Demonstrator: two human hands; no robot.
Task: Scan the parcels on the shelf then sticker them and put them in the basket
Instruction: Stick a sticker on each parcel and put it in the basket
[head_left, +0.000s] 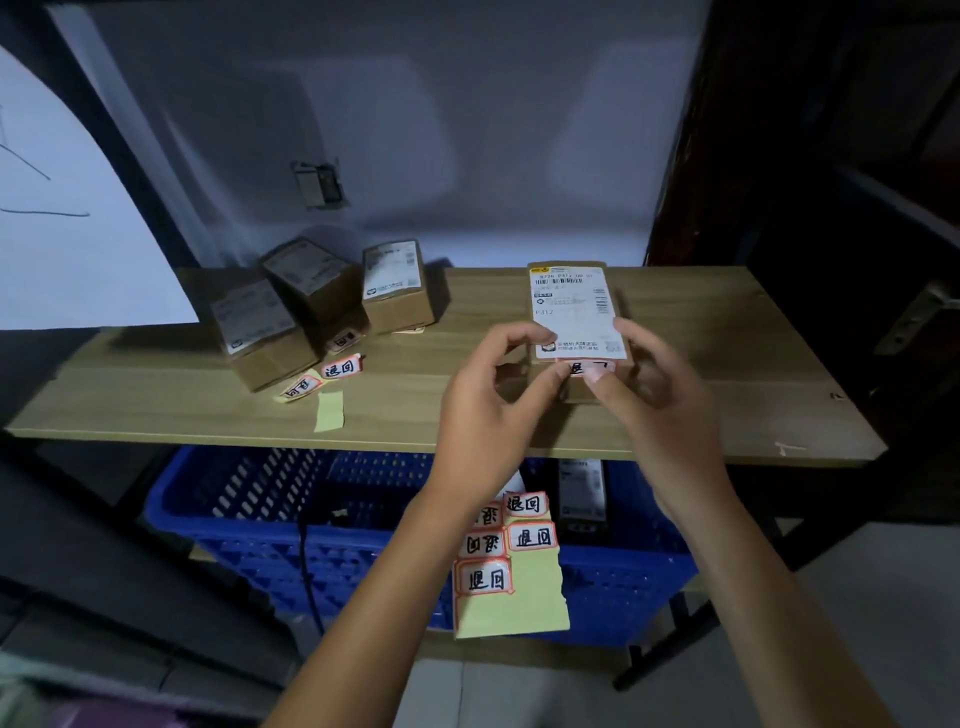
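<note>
Both hands meet at the near edge of a parcel (574, 312) lying on the shelf (701, 395) at about 1 o'clock: left hand (493, 410) and right hand (649, 395) pinch a red-bordered sticker (587, 368) against it. A sticker sheet (511, 582) hangs under the left wrist, over the blue basket (270, 519) at 6 o'clock. Three parcels (322, 301) sit at 10 o'clock

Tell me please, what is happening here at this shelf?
A person presses a red-bordered sticker onto a parcel on the wooden shelf, using the left hand and right hand. Three more parcels wait at the left. A blue basket stands below.
</note>
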